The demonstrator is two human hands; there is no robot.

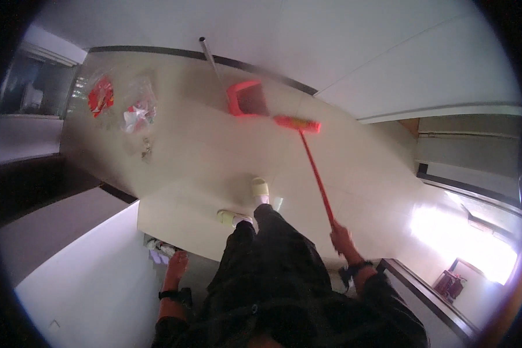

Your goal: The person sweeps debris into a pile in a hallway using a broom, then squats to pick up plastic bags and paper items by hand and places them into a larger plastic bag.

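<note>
My right hand [342,238] is closed around the red handle of a broom [317,174], near its upper end. The broom's pink-red head [297,124] rests on the floor, bristles toward the far wall. Just left of it stands a red dustpan [235,100] with a long metal handle [207,52] rising toward the wall; its open side faces the broom head. My left hand [178,264] hangs low at my left side, close to a white panel, touching nothing that I can make out. Its fingers are too small and blurred to read.
On the pale tiled floor [203,156] at far left lie a red packet [101,96], a clear plastic bag with red and white contents [140,113] and small debris [147,149]. My feet wear yellow-green slippers [260,186]. A white panel [93,272] borders the left; bright light falls at right.
</note>
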